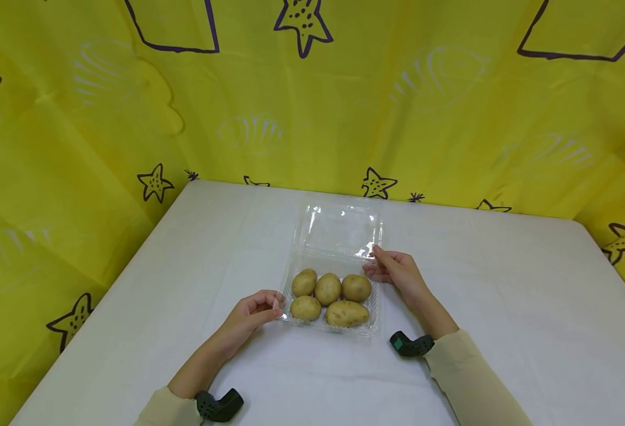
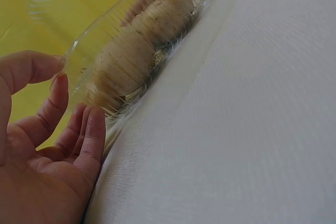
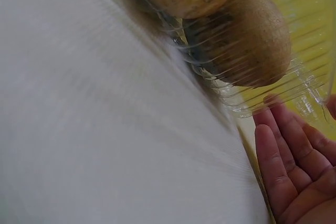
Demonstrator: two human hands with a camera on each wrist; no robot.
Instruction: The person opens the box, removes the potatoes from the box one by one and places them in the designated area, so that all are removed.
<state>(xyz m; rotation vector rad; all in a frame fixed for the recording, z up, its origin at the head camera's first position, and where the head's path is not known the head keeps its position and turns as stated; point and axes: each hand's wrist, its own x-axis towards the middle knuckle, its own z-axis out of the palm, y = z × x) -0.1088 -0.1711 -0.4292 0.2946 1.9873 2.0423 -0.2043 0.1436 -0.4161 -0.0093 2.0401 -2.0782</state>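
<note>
A clear plastic clamshell container (image 1: 373,325) lies on the white table with its lid (image 1: 339,228) folded back, away from me. Several potatoes (image 1: 327,289) sit inside the base in two rows. At the front left corner, my left hand (image 1: 251,313) pinches the rim between thumb and index finger; the left wrist view shows the other fingers (image 2: 93,129) loosely bent beside the wall. My right hand (image 1: 400,275) grips the right edge near the hinge, thumb and index at the lid's corner. Its other fingers (image 3: 270,150) reach against the ribbed side wall in the right wrist view.
The white tabletop (image 1: 504,284) extends around the container on all sides. A yellow cloth (image 1: 312,106) with star and fish drawings hangs behind and along both sides. Dark wrist cameras (image 1: 219,406) are strapped at both cuffs.
</note>
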